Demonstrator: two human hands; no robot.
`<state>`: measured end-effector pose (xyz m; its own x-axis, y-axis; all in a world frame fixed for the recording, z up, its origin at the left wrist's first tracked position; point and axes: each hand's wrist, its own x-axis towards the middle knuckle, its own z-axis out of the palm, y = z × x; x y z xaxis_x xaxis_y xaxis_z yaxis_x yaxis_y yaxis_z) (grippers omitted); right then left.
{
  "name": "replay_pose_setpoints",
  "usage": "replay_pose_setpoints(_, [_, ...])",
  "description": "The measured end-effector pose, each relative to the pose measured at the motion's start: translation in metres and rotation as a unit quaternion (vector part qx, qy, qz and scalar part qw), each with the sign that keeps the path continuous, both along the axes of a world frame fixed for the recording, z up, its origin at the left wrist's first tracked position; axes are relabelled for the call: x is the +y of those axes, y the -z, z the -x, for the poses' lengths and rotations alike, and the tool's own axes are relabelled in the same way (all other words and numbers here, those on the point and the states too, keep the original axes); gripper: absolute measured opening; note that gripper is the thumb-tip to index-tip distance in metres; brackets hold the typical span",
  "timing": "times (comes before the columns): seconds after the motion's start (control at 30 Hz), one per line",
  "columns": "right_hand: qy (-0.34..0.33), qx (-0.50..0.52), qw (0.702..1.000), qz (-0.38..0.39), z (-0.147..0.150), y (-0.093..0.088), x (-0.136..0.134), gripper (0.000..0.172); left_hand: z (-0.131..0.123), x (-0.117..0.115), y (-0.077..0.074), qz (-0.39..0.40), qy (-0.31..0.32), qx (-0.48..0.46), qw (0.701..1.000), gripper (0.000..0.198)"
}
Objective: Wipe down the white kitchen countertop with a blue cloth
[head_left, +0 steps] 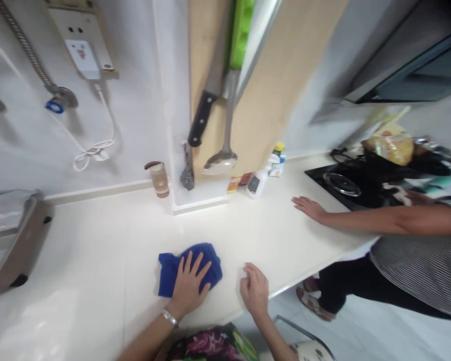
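Note:
My left hand [190, 283] lies flat with fingers spread on a blue cloth [173, 271], pressing it onto the white countertop [108, 250]. A silver bracelet is on that wrist. My right hand [254, 290] rests beside it near the counter's front edge, fingers curled loosely on the surface, with nothing visible in them. Another person's hand [308, 206] lies flat on the counter at the right, the arm reaching in from a striped shirt.
A knife [205, 108] and ladle [225, 150] hang on the wall above bottles [257, 183] and a small jar [160, 179]. A gas hob [342, 185] with a black pan stands at the right. A sink edge [18, 240] is at the left.

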<state>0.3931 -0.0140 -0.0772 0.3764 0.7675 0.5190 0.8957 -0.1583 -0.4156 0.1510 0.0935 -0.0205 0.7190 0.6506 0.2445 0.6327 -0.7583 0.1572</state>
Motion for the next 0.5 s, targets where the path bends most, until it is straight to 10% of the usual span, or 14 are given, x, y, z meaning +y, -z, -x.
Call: replay_pose_setpoints(0.5, [-0.015,0.024,1.0,0.013,-0.002,-0.011,0.007,0.044,-0.03,0.0,0.006,-0.072,0.07,-0.008,0.995,0.066])
